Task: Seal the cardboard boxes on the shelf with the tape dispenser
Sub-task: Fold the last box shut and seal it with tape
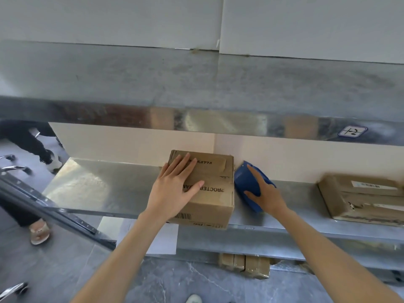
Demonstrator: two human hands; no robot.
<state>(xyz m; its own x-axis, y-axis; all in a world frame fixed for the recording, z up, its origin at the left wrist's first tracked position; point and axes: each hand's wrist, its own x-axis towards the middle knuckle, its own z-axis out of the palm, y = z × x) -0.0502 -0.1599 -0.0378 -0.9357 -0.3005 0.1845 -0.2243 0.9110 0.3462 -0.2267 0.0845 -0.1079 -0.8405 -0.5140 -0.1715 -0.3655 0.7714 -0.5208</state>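
Head view: my left hand (172, 189) lies flat, fingers straight, on the box (214, 193) top.
My right hand (265, 193): grips the tape dispenser (246, 182), on the shelf (109, 186).
Next move: box sits just left of it.

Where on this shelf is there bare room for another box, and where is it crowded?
Widest bare patch: shelf between its left end and the middle box. A narrower strip between the tape dispenser and the right box. Crowded: dispenser tight beside the middle box.
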